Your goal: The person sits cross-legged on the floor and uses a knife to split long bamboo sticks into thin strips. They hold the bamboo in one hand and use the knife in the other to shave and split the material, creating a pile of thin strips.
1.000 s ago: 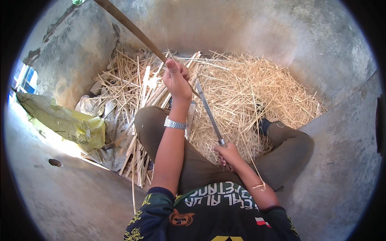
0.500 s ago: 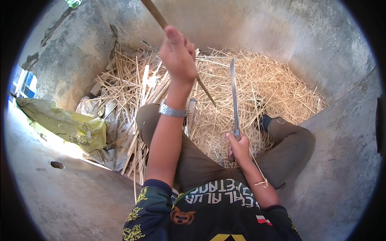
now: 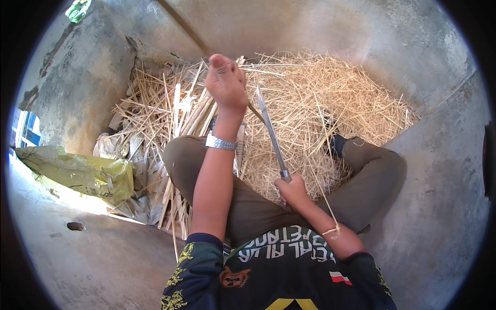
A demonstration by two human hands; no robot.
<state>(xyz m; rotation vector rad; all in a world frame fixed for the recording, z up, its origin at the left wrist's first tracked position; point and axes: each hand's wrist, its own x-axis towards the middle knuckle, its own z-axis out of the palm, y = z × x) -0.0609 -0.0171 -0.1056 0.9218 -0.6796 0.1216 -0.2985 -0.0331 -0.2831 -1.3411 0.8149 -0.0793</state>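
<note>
My left hand (image 3: 226, 85) is raised in front of me, its fingers closed around a long, thin brown stick (image 3: 186, 30) that looks like a bamboo strip. The stick slants from the upper left down past my wrist, and its lower end overlaps the blade in the view; whether they touch I cannot tell. Low in front of my lap, my right hand (image 3: 293, 192) grips a long-bladed knife (image 3: 270, 126) by its handle. The blade points up and a little to the left. Most of the handle is hidden by my fingers.
Straw-like shavings (image 3: 356, 98) cover the floor ahead, around my crossed legs (image 3: 361, 178). Split strips (image 3: 170, 111) lie heaped to the left, beside a crumpled yellow sack (image 3: 98, 173). A curved concrete wall (image 3: 320, 26) encloses the space.
My left hand has come down slightly with the stick. My right hand has moved left and up a little, and the blade now tilts more leftward, meeting the stick's lower end in view.
</note>
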